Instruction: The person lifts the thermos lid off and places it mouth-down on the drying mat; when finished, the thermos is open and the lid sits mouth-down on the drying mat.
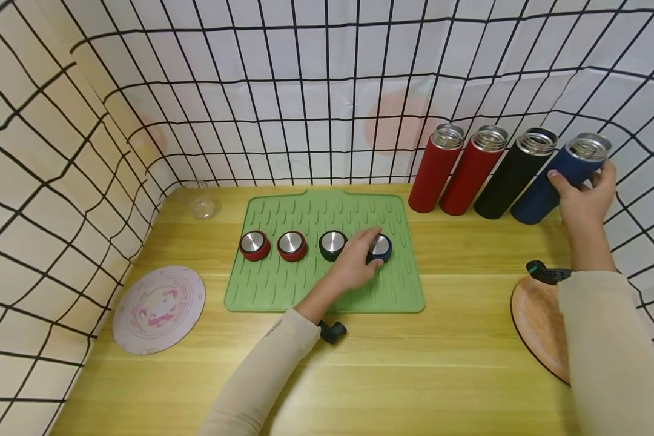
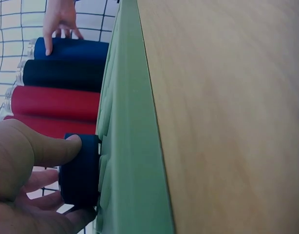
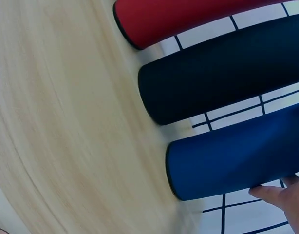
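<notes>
My left hand (image 1: 355, 260) pinches a blue bottle lid (image 1: 381, 247) with a silver top between thumb and fingers. In the left wrist view the lid's edge sits right at the green ridged mat (image 2: 135, 146). Beside it on the mat lie a black lid (image 1: 332, 244) and two red lids, one of them the nearer red lid (image 1: 291, 246). At the right, my right hand (image 1: 587, 197) grips the blue thermos bottle (image 1: 550, 181) near its uncapped steel mouth, thumb on the front. This bottle stands upright on the table in the right wrist view.
Left of the blue bottle stand an uncapped black bottle (image 1: 515, 175) and two uncapped red ones, including the leftmost red bottle (image 1: 435, 172). A clear glass (image 1: 203, 203) and a pink round mat (image 1: 159, 310) are at left. A brown round mat (image 1: 539, 321) lies under the right sleeve. Black wire grid (image 1: 327, 121) walls surround the table.
</notes>
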### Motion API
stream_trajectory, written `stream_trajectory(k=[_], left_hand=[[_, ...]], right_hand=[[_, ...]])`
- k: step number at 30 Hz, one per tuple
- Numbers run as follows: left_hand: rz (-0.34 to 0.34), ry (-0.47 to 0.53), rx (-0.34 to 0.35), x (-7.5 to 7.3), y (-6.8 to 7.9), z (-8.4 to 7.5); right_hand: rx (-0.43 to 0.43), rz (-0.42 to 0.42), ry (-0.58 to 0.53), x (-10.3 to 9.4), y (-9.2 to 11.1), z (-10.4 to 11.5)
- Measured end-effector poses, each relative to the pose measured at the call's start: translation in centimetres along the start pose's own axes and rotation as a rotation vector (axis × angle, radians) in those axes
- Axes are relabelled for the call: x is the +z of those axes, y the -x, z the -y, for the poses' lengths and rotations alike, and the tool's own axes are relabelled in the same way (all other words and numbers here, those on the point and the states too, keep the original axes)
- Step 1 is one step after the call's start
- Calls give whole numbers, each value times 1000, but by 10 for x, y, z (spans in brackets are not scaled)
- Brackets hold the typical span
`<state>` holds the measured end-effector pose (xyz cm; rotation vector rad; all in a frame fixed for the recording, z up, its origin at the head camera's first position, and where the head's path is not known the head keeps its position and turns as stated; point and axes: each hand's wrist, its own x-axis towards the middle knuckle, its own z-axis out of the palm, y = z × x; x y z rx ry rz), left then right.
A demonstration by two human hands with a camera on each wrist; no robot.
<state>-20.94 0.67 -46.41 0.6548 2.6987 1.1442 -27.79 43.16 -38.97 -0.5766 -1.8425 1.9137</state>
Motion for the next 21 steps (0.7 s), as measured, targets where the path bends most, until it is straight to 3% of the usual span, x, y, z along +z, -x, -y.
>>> stream_trajectory(k=[3, 7, 13, 17, 21], left_hand=[[-3, -8, -11, 0, 0, 1], [-9, 0, -19, -1, 0, 2], [-25, 36, 16, -5, 5, 7], [-14, 152, 42, -19, 13, 11], [-12, 246, 46, -39, 23, 15]], right_hand=[[10, 25, 27, -1, -3, 0], [22, 57, 147, -3, -4, 2], [28, 4, 357, -11, 24, 8], [-54, -2, 414, -6, 51, 8], [-162, 66, 516, 1, 71, 4]])
